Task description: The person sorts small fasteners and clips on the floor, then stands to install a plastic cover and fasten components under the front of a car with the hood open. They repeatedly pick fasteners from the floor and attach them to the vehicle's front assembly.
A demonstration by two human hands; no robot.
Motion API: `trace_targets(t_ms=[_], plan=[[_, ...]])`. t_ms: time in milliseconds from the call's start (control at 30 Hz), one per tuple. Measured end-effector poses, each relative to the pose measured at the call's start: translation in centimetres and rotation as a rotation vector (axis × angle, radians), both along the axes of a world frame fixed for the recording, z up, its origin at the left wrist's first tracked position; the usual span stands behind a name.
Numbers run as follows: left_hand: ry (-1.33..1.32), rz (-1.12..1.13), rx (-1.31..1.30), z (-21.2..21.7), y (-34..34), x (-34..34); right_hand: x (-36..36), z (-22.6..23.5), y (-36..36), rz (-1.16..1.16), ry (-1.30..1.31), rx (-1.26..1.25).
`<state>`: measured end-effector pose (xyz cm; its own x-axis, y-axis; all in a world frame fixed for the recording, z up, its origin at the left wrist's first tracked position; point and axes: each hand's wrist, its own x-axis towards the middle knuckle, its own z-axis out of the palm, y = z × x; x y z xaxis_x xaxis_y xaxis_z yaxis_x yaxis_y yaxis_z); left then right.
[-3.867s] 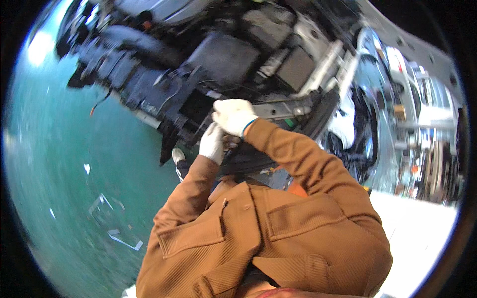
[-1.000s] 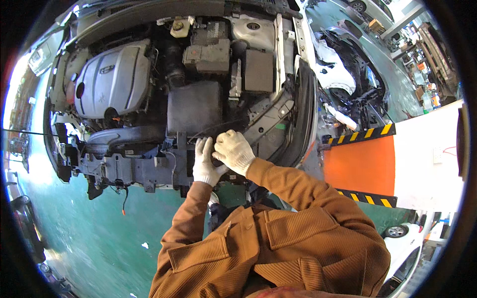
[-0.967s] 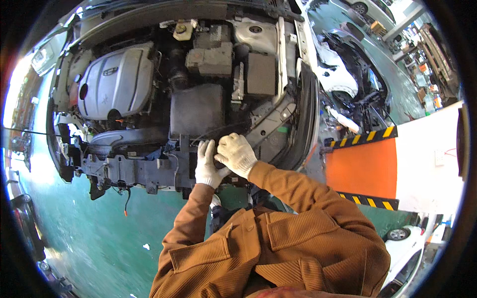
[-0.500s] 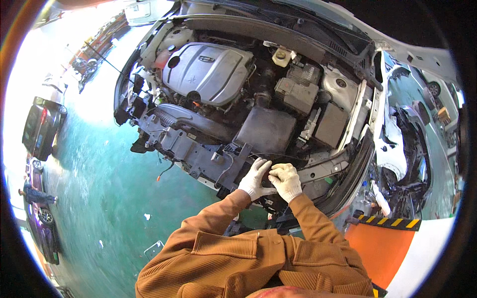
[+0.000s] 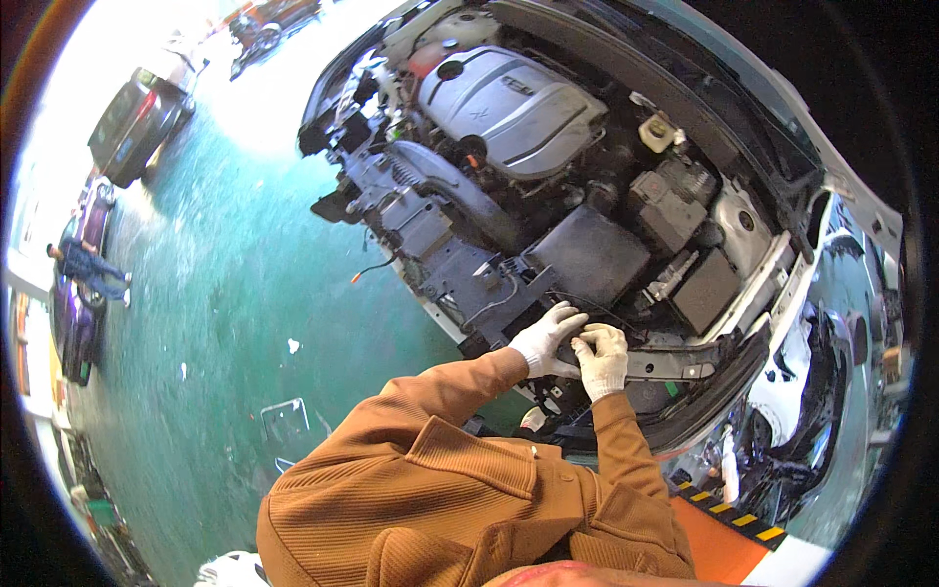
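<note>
- Left hand [image 5: 550,340], thumb well apart from fingers, visibly grips nothing, near one end of the dark front panel [image 5: 455,271].
- Right hand [image 5: 601,358] curls beside it; any pinched piece is hidden.
- Panel, before the engine cover [image 5: 533,122], seems stiff, fairly light; rim suits gripping.

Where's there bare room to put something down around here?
On the glossy green floor, between the purple car and the dark grey front panel. Small white scraps lie lower down. It's crowded around the white-gloved left hand and white-gloved right hand, near the big black plastic box.
</note>
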<state>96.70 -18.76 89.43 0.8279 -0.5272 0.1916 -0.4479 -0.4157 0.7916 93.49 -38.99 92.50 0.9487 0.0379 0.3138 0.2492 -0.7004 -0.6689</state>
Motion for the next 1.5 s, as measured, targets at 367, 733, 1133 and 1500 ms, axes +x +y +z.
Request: trace_targets(t_ms=[367, 733, 1133, 1500], plan=[[-0.030, 0.007, 0.016, -0.3, 0.5, 0.0, 0.3, -0.4, 0.0, -0.022, 0.160, -0.052], [-0.041, 0.024, -0.073, -0.8, 0.8, -0.1, 0.8, -0.8, 0.1, -0.014, 0.177, 0.021], [0.049, 0.105, -0.070, 0.6, 1.5, -1.3, 1.1, -0.9, -0.5, 0.100, 0.201, 0.076], [0.484, 0.746, 0.103, -3.0, 17.1, -22.4, 1.6, -3.0, -2.0, 0.215, 0.182, 0.153]])
